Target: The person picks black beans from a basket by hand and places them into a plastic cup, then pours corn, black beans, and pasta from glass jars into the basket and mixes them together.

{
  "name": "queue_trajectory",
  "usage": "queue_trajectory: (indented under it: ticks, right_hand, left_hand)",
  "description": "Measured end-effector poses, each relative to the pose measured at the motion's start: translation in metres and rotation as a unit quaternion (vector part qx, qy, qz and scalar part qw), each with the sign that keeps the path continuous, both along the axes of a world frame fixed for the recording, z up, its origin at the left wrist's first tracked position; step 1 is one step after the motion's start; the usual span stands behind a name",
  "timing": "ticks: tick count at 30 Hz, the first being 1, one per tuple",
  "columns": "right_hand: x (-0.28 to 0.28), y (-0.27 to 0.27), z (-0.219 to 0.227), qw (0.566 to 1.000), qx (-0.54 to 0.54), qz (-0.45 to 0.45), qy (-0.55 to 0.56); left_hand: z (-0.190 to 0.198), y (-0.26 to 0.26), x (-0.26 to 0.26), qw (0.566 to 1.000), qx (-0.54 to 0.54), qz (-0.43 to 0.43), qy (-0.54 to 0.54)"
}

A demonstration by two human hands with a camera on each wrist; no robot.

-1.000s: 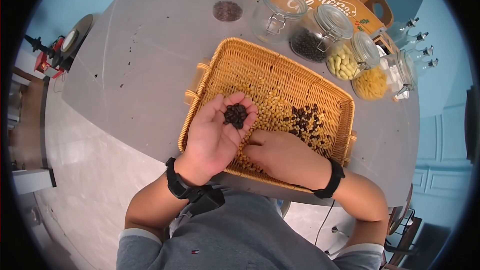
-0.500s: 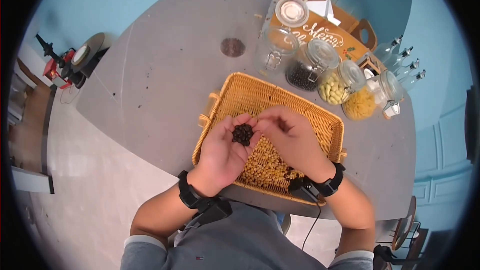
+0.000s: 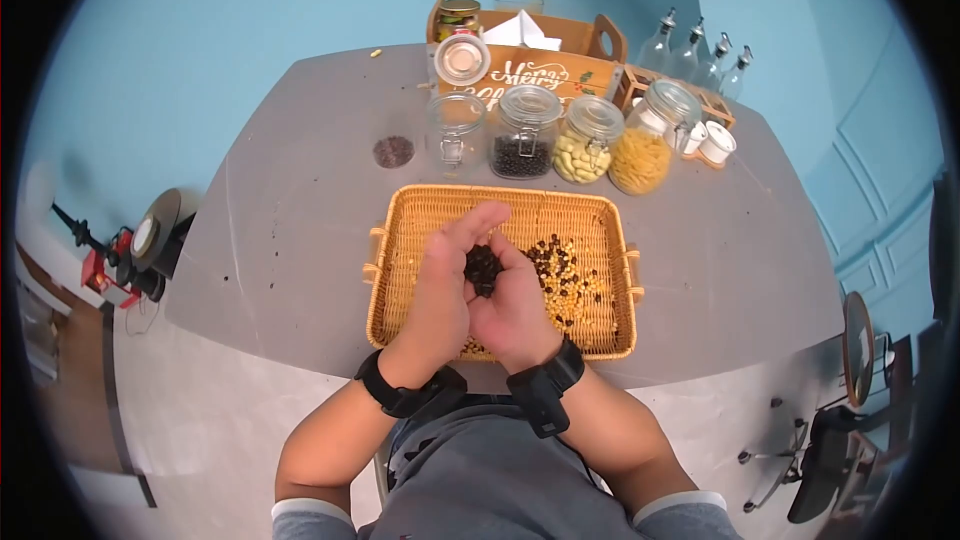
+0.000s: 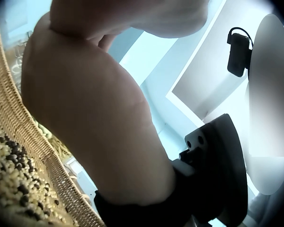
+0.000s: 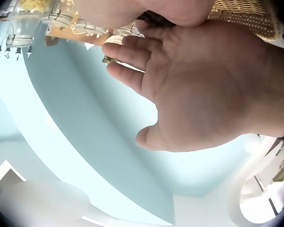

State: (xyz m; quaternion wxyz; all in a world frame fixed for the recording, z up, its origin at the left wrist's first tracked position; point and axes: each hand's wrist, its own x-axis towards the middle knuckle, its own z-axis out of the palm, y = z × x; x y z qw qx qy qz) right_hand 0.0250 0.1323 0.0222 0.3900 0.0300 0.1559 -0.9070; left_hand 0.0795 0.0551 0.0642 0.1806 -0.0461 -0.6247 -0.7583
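Observation:
Dark beans [image 3: 483, 271] lie in the hollow between the two hands, above the wicker basket [image 3: 510, 193]. My left hand [image 3: 437, 288] is turned on edge beside them, its fingers largely straight; its palm side faces the lens in the right wrist view [image 5: 199, 90]. My right hand [image 3: 512, 312] is cupped against it with the dark beans in its hollow. Some right fingers are hidden. In the left wrist view the right hand [image 4: 94, 104] touches the left. Below, yellow kernels [image 3: 566, 312] and more dark beans [image 3: 552, 258] lie mixed in the basket.
Behind the basket stand an empty glass jar [image 3: 455, 135], a jar of dark beans [image 3: 521, 153], a jar of pale pods [image 3: 583, 156] and a pasta jar [image 3: 640, 158]. A round reddish-brown pile [image 3: 393, 151] sits left, a wooden crate [image 3: 590, 75] behind.
The right hand has left its position over the kernels and come against the left. The left hand has turned from palm up to on edge. The head view has shifted, showing more behind the table.

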Motion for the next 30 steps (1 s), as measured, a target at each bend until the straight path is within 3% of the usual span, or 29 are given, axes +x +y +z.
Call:
queue_trajectory:
  ticks: [2, 7, 8, 10, 12, 13, 15, 21, 24, 25, 27, 28, 30]
  right_hand:
    - [0.006, 0.002, 0.005, 1.000, -0.015, -0.010, -0.023]
    - [-0.003, -0.002, -0.002, 0.998, -0.024, -0.012, -0.057]
    - [-0.007, -0.003, 0.008, 0.997, 0.019, -0.035, -0.073]
    - [-0.024, -0.014, 0.029, 0.991, 0.091, -0.068, -0.069]
    - [-0.061, -0.029, 0.038, 0.997, 0.057, -0.023, -0.040]
    - [-0.081, -0.042, 0.045, 1.000, 0.017, 0.020, -0.014]
    - [-0.124, -0.081, 0.064, 0.996, 0.064, 0.032, 0.047]
    - [-0.203, -0.199, 0.086, 0.982, 0.137, 0.008, 0.133]
    - [-0.220, -0.235, 0.082, 0.933, 0.252, -0.086, 0.243]
    - [-0.223, -0.240, 0.078, 0.934, 0.251, -0.082, 0.243]
    - [-0.226, -0.248, 0.073, 0.873, 0.322, -0.086, 0.355]
    - [-0.227, -0.250, 0.071, 0.874, 0.322, -0.082, 0.356]
    - [-0.229, -0.251, 0.064, 0.811, 0.353, -0.046, 0.464]
  left_hand:
    - [0.002, 0.003, 0.000, 1.000, 0.006, 0.002, -0.015]
    - [-0.001, -0.008, -0.002, 0.982, 0.190, 0.018, 0.009]
    - [-0.005, -0.016, 0.001, 0.981, 0.193, 0.022, 0.008]
    - [-0.014, -0.032, 0.011, 0.945, 0.306, 0.113, 0.020]
    - [-0.026, -0.041, 0.020, 0.935, 0.341, 0.097, 0.005]
    - [-0.031, -0.045, 0.025, 0.926, 0.370, 0.078, -0.011]
    - [-0.038, -0.048, 0.028, 0.916, 0.390, 0.090, -0.028]
    - [-0.050, -0.061, 0.027, 0.874, 0.473, 0.054, -0.101]
    - [-0.056, -0.062, 0.025, 0.862, 0.489, 0.035, -0.124]
    - [-0.058, -0.062, 0.025, 0.857, 0.497, 0.018, -0.138]
    - [-0.059, -0.063, 0.024, 0.849, 0.507, 0.014, -0.145]
    - [-0.059, -0.064, 0.024, 0.843, 0.515, -0.003, -0.155]
    - [-0.059, -0.067, 0.025, 0.836, 0.523, -0.018, -0.166]
